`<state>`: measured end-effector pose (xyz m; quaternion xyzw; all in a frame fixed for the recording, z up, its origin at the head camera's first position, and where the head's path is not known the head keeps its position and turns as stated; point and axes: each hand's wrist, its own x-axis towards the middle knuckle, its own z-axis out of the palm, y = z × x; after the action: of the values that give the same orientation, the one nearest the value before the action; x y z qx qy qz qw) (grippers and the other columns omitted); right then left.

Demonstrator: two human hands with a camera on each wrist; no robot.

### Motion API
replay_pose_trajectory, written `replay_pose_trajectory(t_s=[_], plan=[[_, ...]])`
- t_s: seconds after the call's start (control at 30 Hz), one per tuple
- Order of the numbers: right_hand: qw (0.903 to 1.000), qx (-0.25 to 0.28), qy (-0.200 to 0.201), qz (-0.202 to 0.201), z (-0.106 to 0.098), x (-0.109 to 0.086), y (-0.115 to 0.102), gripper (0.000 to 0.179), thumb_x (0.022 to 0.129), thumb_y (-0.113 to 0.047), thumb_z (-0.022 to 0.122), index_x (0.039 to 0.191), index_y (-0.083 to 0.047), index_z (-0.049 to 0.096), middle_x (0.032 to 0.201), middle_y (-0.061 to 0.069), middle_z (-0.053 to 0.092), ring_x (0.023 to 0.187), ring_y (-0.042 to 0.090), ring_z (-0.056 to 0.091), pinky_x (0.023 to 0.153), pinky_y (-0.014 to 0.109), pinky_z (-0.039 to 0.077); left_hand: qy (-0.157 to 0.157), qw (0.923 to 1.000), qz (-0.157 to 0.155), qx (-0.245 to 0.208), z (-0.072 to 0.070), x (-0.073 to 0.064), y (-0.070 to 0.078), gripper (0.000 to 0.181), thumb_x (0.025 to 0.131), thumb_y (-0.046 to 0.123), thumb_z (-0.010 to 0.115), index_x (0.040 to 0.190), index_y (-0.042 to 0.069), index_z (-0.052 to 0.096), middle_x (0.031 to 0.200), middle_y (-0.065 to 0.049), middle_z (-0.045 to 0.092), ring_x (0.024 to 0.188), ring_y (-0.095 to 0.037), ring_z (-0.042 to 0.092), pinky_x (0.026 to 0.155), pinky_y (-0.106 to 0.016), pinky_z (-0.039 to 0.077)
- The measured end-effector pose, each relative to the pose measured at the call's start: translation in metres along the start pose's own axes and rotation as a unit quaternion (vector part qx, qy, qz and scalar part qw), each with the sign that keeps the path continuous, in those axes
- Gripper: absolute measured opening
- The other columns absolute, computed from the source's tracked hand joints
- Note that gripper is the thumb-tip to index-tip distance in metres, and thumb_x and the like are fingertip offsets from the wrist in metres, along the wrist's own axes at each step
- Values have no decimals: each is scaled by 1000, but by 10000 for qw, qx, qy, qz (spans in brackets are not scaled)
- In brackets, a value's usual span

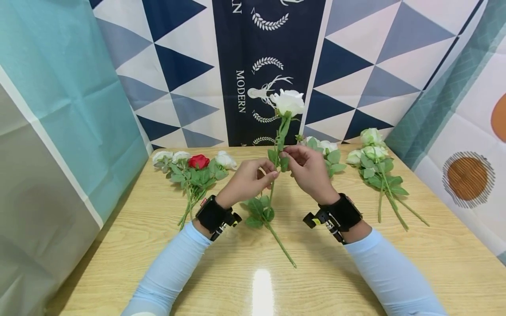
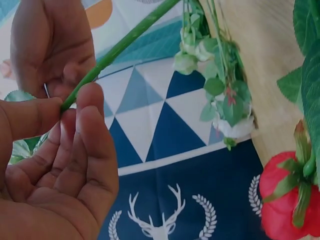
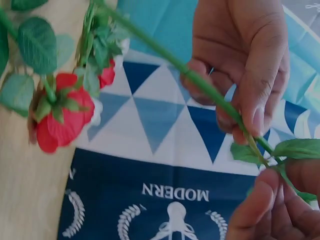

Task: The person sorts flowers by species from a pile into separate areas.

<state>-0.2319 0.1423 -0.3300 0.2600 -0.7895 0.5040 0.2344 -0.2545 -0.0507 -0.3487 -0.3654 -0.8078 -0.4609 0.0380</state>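
A white rose (image 1: pixel 288 103) on a long green stem (image 2: pixel 127 46) stands upright between the two hands. My left hand (image 1: pixel 253 177) pinches the stem between thumb and index finger, below the leaves. Slightly higher, my right hand (image 1: pixel 310 169) pinches a thin leaf stalk (image 3: pixel 257 150) close against the stem, beside a green leaf (image 3: pixel 300 148). Behind and below the hands, a red rose (image 3: pixel 65 115) lies on the table with its leafy stem (image 1: pixel 280 245) toward me; in the head view its bloom is mostly hidden by my left hand.
On the wooden table (image 1: pixel 221 272), white roses and one red rose (image 1: pixel 199 161) lie in a bunch at the left. More white roses (image 1: pixel 328 147) lie behind my right hand. Pale green roses (image 1: pixel 373 151) lie at the right. A patterned curtain (image 1: pixel 269 44) hangs behind.
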Motion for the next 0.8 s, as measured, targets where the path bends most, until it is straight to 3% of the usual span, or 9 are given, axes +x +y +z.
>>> replay_pose_trajectory(t_s=[0.17, 0.3, 0.53, 0.67, 0.8], plan=[[9989, 342, 167, 285, -2, -3, -18, 24, 95, -7, 57, 114, 7, 62, 98, 19, 64, 66, 12, 57, 58, 24, 48, -269, 9992, 247, 185, 7, 0, 0, 16, 98, 21, 55, 95, 8, 63, 82, -2, 63, 57, -9, 63, 50, -27, 48], [9980, 469, 48, 421, -4, -2, -15, 30, 94, -14, 61, 120, 1, 61, 103, 15, 63, 76, 12, 61, 63, 31, 51, -330, 9980, 441, 307, 7, -1, 2, 14, 98, 20, 55, 93, 10, 63, 81, 0, 62, 56, -7, 62, 48, -26, 46], [9997, 229, 49, -72, -2, 3, 8, 19, 90, -18, 67, 104, -5, 71, 85, 8, 67, 65, 10, 58, 52, 23, 37, -214, 9962, 614, 574, 5, -3, 7, 11, 98, 19, 55, 93, 13, 63, 80, 2, 62, 54, -5, 59, 49, -25, 45], [9994, 284, 30, -187, -3, 3, 5, 14, 90, -12, 66, 100, -2, 70, 83, 10, 66, 64, 9, 59, 51, 23, 36, -123, 9959, 630, 630, 5, -3, 8, 12, 97, 18, 56, 96, 10, 65, 81, 2, 62, 53, -4, 58, 50, -25, 46], [9988, 406, -84, -242, -6, 1, -12, 11, 90, -4, 64, 98, 3, 68, 83, 15, 65, 64, 16, 60, 52, 21, 37, 59, 9943, 703, 804, 6, -3, 8, 12, 97, 19, 56, 95, 12, 65, 81, 4, 61, 53, -4, 55, 52, -24, 46]])
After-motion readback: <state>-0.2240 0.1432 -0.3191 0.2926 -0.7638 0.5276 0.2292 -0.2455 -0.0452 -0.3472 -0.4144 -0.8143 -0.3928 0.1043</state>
